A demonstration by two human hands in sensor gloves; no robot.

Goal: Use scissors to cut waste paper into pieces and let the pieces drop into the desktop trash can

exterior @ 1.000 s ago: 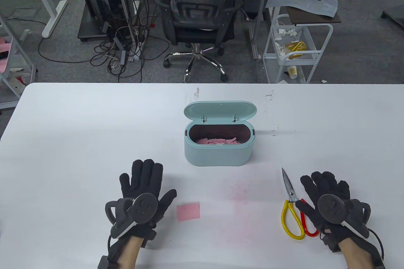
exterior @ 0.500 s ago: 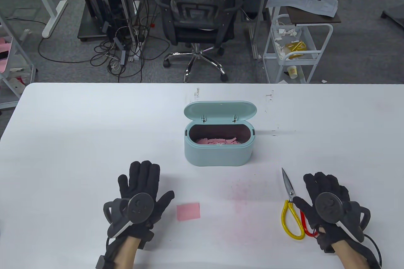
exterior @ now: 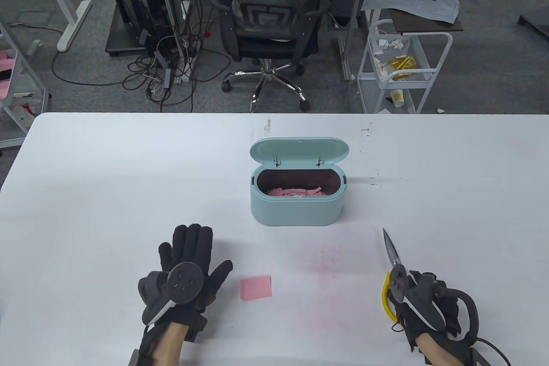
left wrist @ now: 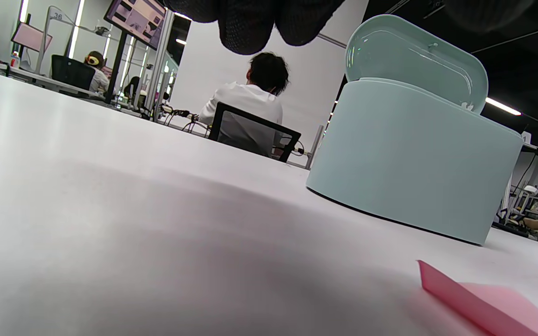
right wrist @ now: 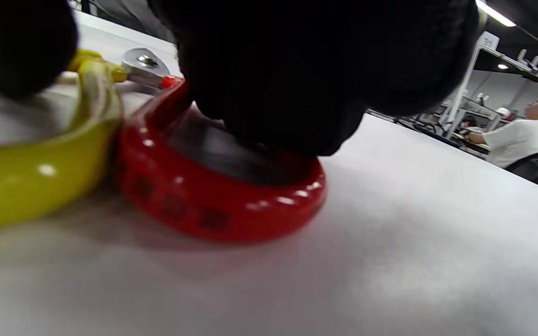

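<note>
open white table (exterior: 107, 194) lies between my left hand (exterior: 186, 273) and the pink paper (exterior: 256, 288) just to its right. the mint trash can (exterior: 297, 207) stands mid-table, lid up behind its mouth, reachable from above and in front. bare tabletop separates it from the scissors (exterior: 392, 271) under my right hand (exterior: 429, 306).

Left hand (exterior: 188, 271) flat with fingers straight, right hand (exterior: 422, 301) turned sideways, fingers curled in a grip
</note>
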